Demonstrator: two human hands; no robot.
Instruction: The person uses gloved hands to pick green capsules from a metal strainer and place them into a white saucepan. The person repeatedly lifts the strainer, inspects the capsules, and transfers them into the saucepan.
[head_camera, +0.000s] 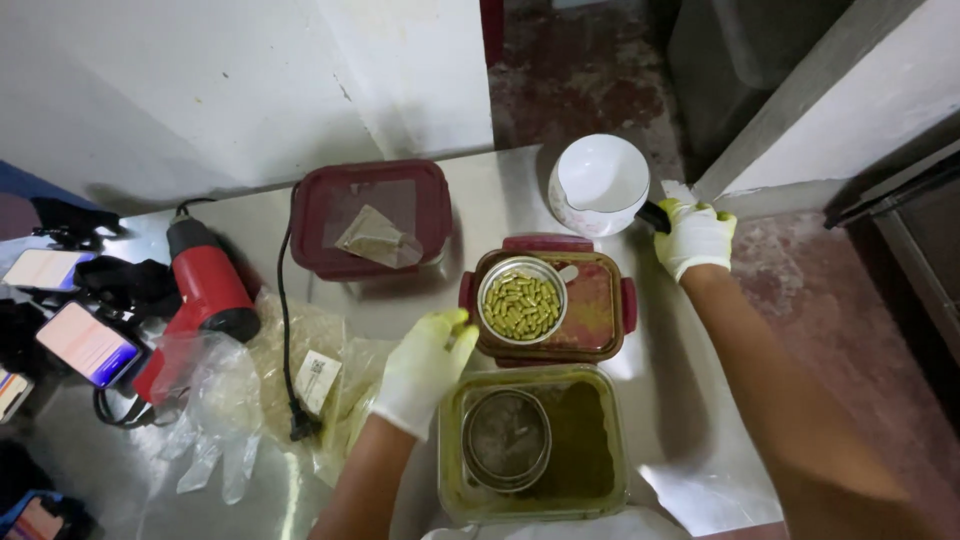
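My left hand (425, 368), in a pale glove, rests by the left edge of a red-rimmed container (600, 300); whether it grips the rim is unclear. A round metal sieve (522, 300) of green capsules sits in that container. My gloved right hand (694, 236) holds the dark handle of a white saucepan (598, 183) at the table's far edge. Nearest to me stands a clear container (590, 450) of green-brown powder with an empty round sieve (507, 438) lying in it.
A closed red-lidded box (370, 215) stands at the back. A red heat gun (205, 290) with a black cord lies at the left, beside plastic bags (310, 370), a spare clear glove (215, 440) and several phones (85, 342). The metal table ends at the right.
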